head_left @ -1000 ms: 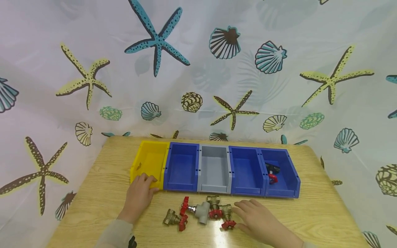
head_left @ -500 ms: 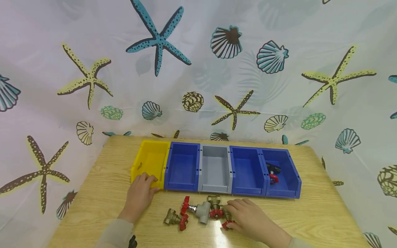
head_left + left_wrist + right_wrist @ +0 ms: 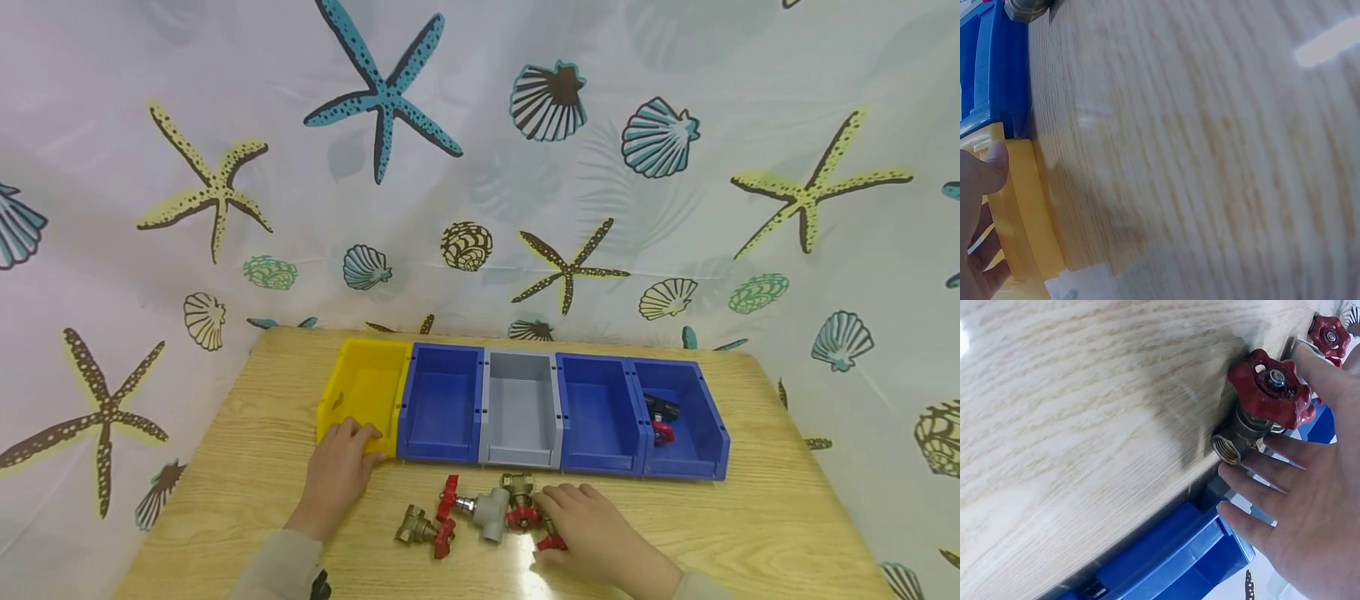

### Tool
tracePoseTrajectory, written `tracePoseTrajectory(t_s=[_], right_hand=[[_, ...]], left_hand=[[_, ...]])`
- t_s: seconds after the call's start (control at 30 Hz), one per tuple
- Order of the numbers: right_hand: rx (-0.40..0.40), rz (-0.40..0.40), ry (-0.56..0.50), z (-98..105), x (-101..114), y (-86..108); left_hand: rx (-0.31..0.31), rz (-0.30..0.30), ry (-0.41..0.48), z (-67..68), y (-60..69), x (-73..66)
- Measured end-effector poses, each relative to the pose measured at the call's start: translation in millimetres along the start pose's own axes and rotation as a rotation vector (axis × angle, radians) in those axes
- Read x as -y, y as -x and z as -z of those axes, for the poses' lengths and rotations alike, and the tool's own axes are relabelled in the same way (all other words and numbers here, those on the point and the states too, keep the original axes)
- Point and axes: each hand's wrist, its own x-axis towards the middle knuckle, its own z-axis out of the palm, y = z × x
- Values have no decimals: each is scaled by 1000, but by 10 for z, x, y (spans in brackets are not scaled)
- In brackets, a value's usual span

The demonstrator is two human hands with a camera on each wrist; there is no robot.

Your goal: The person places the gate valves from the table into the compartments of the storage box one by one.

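My left hand grips the front wall of the yellow bin; in the left wrist view its thumb lies on the yellow rim. At the right end of the valve group, my right hand reaches over a brass valve with a red handwheel, partly covering it. In the right wrist view the hand has its fingers extended beside that valve's brass body, not closed round it. To its left lie another brass valve, a grey valve and a third brass valve.
A blue bin, a grey bin and another blue bin stand in a row beside the yellow one. The rightmost blue bin holds a black valve with a red handle. A patterned curtain hangs behind the table.
My right hand has moved left, from beside the rightmost brass valve to over it, covering more of it. My left hand has stayed on the yellow bin.
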Motion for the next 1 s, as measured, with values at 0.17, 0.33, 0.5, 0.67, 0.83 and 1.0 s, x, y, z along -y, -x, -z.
tracePoseTrajectory(t_s=[0.17, 0.33, 0.5, 0.67, 0.83, 1.0], right_hand=[[51, -24, -3, -32, 33, 0], [53, -21, -1, -56, 32, -10], [41, -13, 3, -71, 19, -24], [23, -2, 6, -84, 15, -38], [12, 3, 1, -76, 10, -45], [-8, 17, -6, -64, -3, -42]], left_hand=[[11, 2, -3, -25, 14, 6], [4, 2, -6, -42, 21, 21], [-23, -19, -4, -36, 10, 28], [-24, -24, -5, -23, 8, 28], [-32, -47, -32, -9, 9, 15], [-33, -63, -55, 9, 8, -2]])
